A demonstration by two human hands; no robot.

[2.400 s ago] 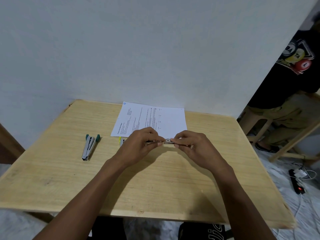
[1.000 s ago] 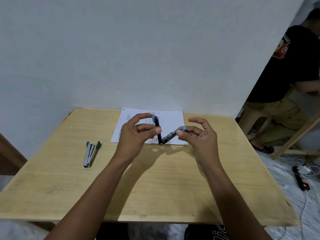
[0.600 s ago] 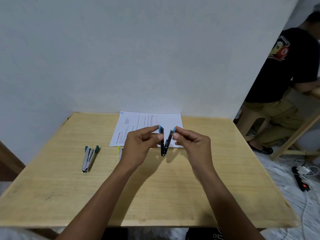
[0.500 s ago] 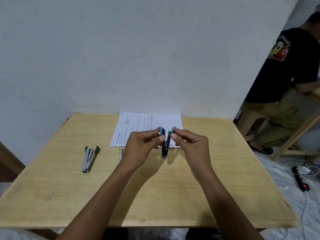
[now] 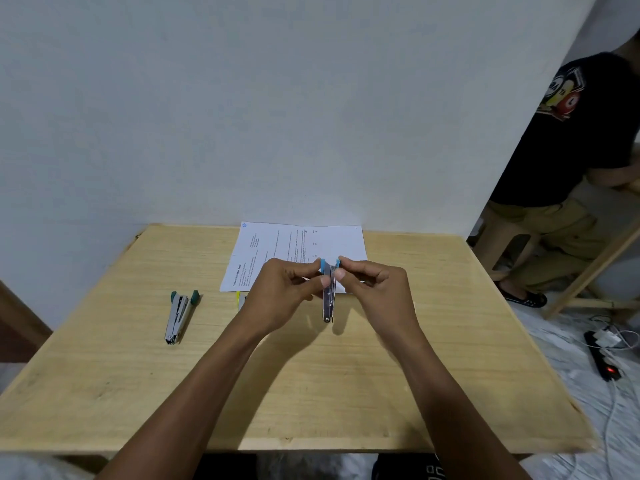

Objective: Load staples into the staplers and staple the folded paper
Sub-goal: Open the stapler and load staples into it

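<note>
A small metal stapler with blue tips [image 5: 328, 295] stands upright above the wooden table [image 5: 311, 375], hinge end down, its two arms almost folded together. My left hand [image 5: 280, 292] pinches its left blue tip and my right hand [image 5: 375, 289] pinches the right one. Behind the hands a printed white paper [image 5: 298, 247] lies flat at the table's far edge. A second stapler with green tips [image 5: 178, 315] lies on the table to the left. A yellow-tipped object [image 5: 239, 298] shows partly behind my left hand.
A white wall rises directly behind the table. At the right, another person in a black shirt [image 5: 575, 140] sits by a wooden frame. A black power strip [image 5: 602, 358] and cables lie on the floor at the right.
The blue-tipped stapler was spread wide open between my hands a second ago. Its two arms have been swung together until nearly shut, and it now stands upright.
</note>
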